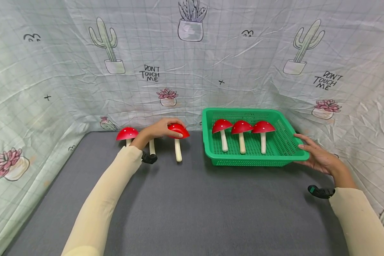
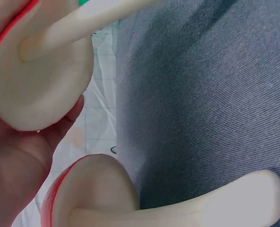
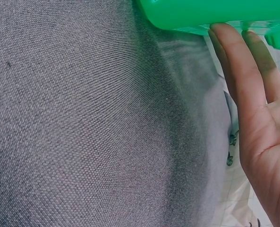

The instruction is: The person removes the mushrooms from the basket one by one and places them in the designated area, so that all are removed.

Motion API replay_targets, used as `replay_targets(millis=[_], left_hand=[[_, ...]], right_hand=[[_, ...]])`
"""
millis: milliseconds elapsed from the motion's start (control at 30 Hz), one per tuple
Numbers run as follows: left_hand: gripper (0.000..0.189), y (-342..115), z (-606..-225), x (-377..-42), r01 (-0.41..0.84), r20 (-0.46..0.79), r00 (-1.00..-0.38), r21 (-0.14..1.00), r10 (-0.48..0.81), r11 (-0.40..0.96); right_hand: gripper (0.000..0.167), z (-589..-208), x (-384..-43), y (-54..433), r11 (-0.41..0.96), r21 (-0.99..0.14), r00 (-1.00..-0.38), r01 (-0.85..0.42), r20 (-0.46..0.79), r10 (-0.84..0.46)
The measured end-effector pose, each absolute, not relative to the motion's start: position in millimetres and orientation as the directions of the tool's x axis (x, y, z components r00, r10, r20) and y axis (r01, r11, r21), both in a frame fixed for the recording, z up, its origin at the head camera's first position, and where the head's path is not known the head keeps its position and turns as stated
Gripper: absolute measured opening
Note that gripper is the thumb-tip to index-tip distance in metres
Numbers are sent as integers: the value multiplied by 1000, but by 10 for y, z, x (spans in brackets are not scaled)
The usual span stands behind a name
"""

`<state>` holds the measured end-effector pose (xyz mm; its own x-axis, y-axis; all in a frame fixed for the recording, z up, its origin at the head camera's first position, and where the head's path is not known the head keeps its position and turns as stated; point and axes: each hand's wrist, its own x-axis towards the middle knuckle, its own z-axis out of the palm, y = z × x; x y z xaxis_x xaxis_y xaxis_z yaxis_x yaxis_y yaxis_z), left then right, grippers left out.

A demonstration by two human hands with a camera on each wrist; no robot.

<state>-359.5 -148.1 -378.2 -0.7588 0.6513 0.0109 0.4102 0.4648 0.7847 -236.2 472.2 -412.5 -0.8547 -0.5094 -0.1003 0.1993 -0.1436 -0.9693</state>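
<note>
My left hand [image 1: 161, 128] grips a toy mushroom [image 1: 178, 151] by its red cap, fingers and thumb around the cap's edge. In the left wrist view, the pale underside and stem of this mushroom [image 2: 45, 90] face the camera. Close by, a second mushroom [image 1: 152, 146] is mostly hidden behind the hand, and a third mushroom [image 1: 127, 133] lies at the left, partly behind the wrist. At the right end of a green plastic basket [image 1: 249, 158], my right hand [image 1: 318, 156] touches the outer wall with extended fingers [image 3: 241, 66].
Three red-capped mushrooms [image 1: 242, 137] lie side by side in the basket, stems toward me. A grey cloth-covered table [image 1: 211, 206] spreads in front. Wrinkled printed sheets [image 1: 236, 60] close off the back and both sides, near the basket's far rim.
</note>
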Motion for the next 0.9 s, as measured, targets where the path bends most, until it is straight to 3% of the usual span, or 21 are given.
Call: replay_targets(millis=[333, 600, 900], left_hand=[[50, -1532, -3717, -3636, 396, -32, -762, 767, 647, 505], [50, -1510, -3698, -3698, 402, -97, -777, 683, 622, 609], [46, -1449, -3722, -3747, 423, -146, -746, 650, 650, 631]], right_hand=[[49, -4114, -2358, 4718, -117, -975, -864, 188, -107, -492], [49, -4103, -2349, 4705, -100, -978, -868, 186, -116, -484], [49, -4110, -2346, 4707, -120, -975, -860, 187, -103, -499]])
